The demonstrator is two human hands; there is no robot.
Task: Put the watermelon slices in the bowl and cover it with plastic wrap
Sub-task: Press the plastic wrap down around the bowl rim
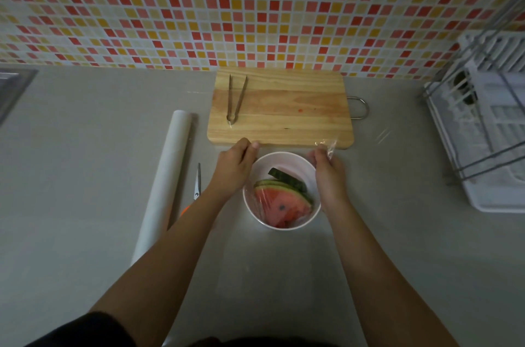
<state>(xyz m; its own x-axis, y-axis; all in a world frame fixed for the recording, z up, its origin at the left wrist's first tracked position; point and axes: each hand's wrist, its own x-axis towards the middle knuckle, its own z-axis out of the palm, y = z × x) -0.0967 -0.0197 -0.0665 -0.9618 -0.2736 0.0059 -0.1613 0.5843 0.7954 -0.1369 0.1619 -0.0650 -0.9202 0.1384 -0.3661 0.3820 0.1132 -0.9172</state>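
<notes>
On a grey counter [85,176] below a wall of red, orange and yellow tiles [199,6] stands a white bowl [287,160] with the watermelon slices [281,202] inside. A sheet of plastic wrap [329,148] lies over it. The left hand [234,167] and the right hand [329,173] each pinch an edge of the wrap beside the bowl. Behind is a wooden board [284,111] with tongs [235,99] on it. At left lie the roll [167,176] and scissors [197,182]; a dish rack [488,131] stands at right.
</notes>
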